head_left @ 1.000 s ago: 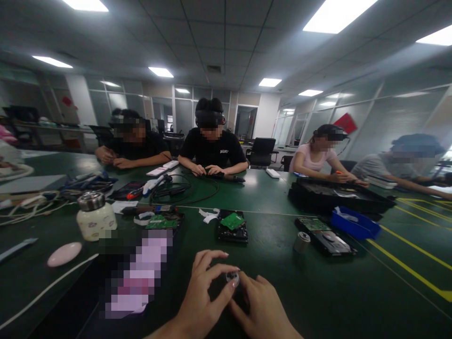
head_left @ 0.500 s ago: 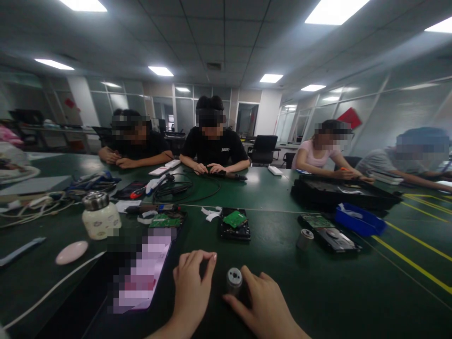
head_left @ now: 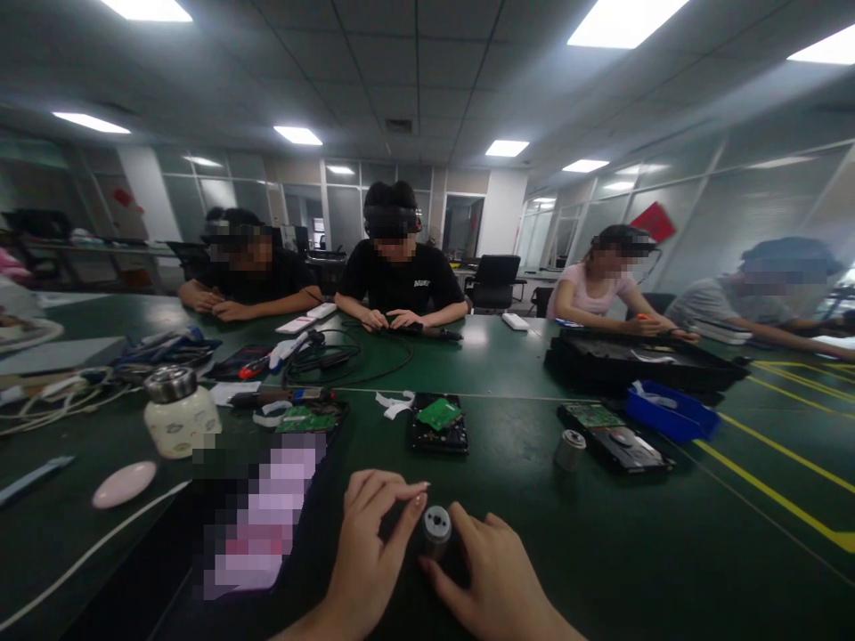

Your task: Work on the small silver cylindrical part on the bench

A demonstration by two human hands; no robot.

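A small metal cylinder (head_left: pixel 436 527) with dark holes in its top face stands upright on the green table, right in front of me. My right hand (head_left: pixel 498 570) grips it from the right, thumb at its lower front and index finger along its side. Just left of the cylinder's top is my left hand (head_left: pixel 375 539), thumb and index fingertips pinched close together. Whatever may be between those fingertips is too small to make out. A similar metal cylinder (head_left: pixel 570 450) stands farther right, beside an opened hard drive (head_left: pixel 624 441) with a green circuit board.
Another hard drive (head_left: pixel 439 425) with a loose green board lies ahead. To the left are a phone (head_left: pixel 267 525) with a lit screen, a cream jar (head_left: pixel 182 418), a pink oval object (head_left: pixel 124 485) and cables. A blue bin (head_left: pixel 671 414) sits right. Several people work across the table.
My left hand has moved right, bringing its pinched fingertips beside the cylinder's top. My right hand stays around the cylinder. The whole view has shifted slightly.
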